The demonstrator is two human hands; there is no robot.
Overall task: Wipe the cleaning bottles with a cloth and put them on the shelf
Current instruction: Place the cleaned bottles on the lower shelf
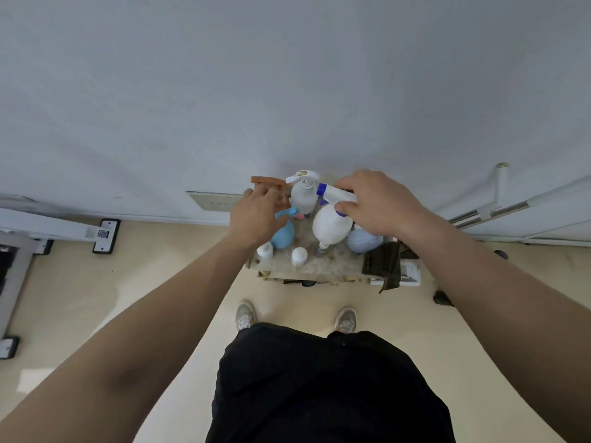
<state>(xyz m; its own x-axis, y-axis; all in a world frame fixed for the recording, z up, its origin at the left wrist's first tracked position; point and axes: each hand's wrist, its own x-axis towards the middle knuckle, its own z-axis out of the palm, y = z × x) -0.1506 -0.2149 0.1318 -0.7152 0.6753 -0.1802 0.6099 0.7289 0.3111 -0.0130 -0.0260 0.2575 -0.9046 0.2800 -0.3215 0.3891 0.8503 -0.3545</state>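
Observation:
A small shelf top (pixel 332 265) against the wall carries several cleaning bottles. My right hand (pixel 380 203) grips the spray head of a white bottle with a blue nozzle (pixel 329 223). My left hand (pixel 256 215) reaches among the bottles, its fingers by a brown spray trigger (pixel 267 180) and a light blue bottle (pixel 283 235); what it holds is hidden. Behind stands a white trigger bottle (pixel 303 193). Two small white bottles (pixel 299 255) stand near the front edge. A dark cloth (pixel 383 263) hangs over the right end.
A pale blue rounded bottle (pixel 364 239) sits under my right wrist. The wall rises straight behind the shelf. A white frame with black feet (pixel 105 235) stands on the floor at left, a white rail (pixel 511 206) at right. My feet (pixel 246 314) stand just before the shelf.

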